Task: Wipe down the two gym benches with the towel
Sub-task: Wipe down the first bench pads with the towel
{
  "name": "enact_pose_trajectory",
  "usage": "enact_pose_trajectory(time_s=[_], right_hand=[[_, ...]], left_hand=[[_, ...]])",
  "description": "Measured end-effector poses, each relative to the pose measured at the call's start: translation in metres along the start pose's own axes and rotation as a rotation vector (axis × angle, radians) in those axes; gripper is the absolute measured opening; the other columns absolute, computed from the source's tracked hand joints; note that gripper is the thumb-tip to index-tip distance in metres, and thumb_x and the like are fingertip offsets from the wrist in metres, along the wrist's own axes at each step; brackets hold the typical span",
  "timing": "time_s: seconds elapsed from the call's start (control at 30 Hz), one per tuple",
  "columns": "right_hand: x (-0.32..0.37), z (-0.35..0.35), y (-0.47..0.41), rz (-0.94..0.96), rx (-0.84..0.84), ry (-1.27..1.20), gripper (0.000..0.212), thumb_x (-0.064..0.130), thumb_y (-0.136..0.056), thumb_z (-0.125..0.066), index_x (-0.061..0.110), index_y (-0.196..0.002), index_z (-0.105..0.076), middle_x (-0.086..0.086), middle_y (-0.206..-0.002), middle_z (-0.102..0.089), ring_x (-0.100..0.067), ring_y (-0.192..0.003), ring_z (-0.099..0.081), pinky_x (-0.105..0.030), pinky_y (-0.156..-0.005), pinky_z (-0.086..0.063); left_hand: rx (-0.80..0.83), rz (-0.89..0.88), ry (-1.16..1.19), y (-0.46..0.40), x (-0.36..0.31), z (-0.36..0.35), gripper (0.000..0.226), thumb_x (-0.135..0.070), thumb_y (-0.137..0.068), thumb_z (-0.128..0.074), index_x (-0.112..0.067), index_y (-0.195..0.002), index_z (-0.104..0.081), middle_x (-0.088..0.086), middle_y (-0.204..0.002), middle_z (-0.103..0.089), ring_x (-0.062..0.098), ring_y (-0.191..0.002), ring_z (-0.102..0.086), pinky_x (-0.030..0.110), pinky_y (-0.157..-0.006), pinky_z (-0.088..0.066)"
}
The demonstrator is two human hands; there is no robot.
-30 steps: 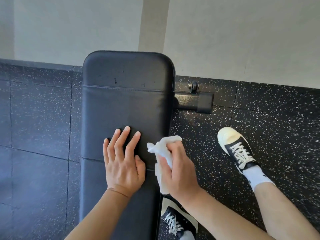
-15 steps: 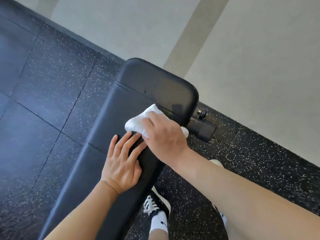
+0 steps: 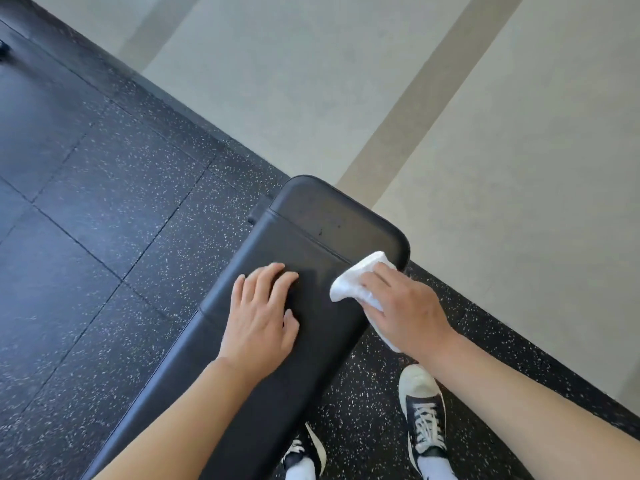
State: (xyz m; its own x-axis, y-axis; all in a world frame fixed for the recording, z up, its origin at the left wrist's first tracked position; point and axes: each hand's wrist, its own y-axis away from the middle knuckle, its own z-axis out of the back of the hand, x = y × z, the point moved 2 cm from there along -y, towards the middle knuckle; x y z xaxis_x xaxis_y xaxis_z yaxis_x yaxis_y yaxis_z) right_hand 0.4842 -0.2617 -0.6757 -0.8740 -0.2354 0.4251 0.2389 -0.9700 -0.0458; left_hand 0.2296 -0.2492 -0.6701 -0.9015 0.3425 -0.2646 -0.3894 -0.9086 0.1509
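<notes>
While the towel lies bunched on the right-hand edge of the bench, close to the rounded far end, I read this as the wiping step on one bench, well under way but not finished. My right hand covers most of the cloth, fingers curled over it and pressing it onto the black padding, with a tail of white hanging off the side under the wrist. My left hand lies flat on the pad just beside it, fingers spread and relaxed, gripping nothing; I take it as a brace to steady me as I lean in.

The far end beyond the stitched seam carries a few small marks, so I judge the next move should carry the towel up over that seam and across the end, then back along the length toward me. That calls for steady downward pressure and keeping the cloth gathered, since the loose tail could drag over the side instead of cleaning. The left hand will have to lift or shift, because the padding under it cannot be reached.

Around the bench is speckled black rubber floor, a pale wall behind, and my sneaker planted to the right. A second bench is not in view.
</notes>
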Motion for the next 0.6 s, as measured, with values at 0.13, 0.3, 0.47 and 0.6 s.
enact_pose_trajectory(time_s=[0.13,0.3,0.47,0.6], right_hand=[[-0.013,0.008,0.002,-0.042,0.039,0.003,0.009,0.025,-0.093,-0.069,0.016,-0.095,-0.067,0.007,-0.088,-0.059,-0.016,-0.065,-0.06,-0.027,-0.043,-0.044],[0.01,-0.017,-0.05,-0.111,-0.139,0.03,0.016,0.029,-0.094,-0.072,0.015,-0.088,-0.066,0.004,-0.081,-0.059,-0.019,-0.067,-0.06,-0.032,-0.044,-0.043],[0.048,-0.048,-0.149,-0.194,-0.197,-0.015,0.018,0.03,-0.094,-0.068,0.011,-0.093,-0.067,-0.002,-0.092,-0.066,-0.027,-0.078,-0.066,-0.033,-0.049,-0.035],[0.071,-0.067,-0.214,-0.139,-0.117,0.025,0.018,0.033,-0.099,-0.057,0.017,-0.099,-0.064,0.001,-0.101,-0.063,-0.025,-0.087,-0.066,-0.033,-0.057,-0.03]], left_hand=[[-0.084,0.531,0.158,-0.046,0.025,0.001,0.065,-0.035,-0.092,-0.045,-0.011,-0.152,-0.044,0.013,-0.156,-0.045,0.037,-0.14,-0.043,0.052,-0.119,-0.032],[-0.151,0.692,0.151,-0.051,0.026,-0.022,0.063,-0.043,-0.092,-0.036,-0.012,-0.145,-0.051,0.011,-0.135,-0.062,0.037,-0.119,-0.055,0.052,-0.105,-0.04],[-0.133,0.69,0.108,-0.054,0.029,-0.026,0.065,-0.043,-0.09,-0.034,-0.012,-0.144,-0.051,0.011,-0.132,-0.062,0.037,-0.117,-0.056,0.053,-0.102,-0.042],[-0.14,0.693,0.088,-0.054,0.029,-0.025,0.067,-0.044,-0.089,-0.033,-0.01,-0.144,-0.052,0.012,-0.128,-0.062,0.038,-0.116,-0.055,0.053,-0.1,-0.042]])
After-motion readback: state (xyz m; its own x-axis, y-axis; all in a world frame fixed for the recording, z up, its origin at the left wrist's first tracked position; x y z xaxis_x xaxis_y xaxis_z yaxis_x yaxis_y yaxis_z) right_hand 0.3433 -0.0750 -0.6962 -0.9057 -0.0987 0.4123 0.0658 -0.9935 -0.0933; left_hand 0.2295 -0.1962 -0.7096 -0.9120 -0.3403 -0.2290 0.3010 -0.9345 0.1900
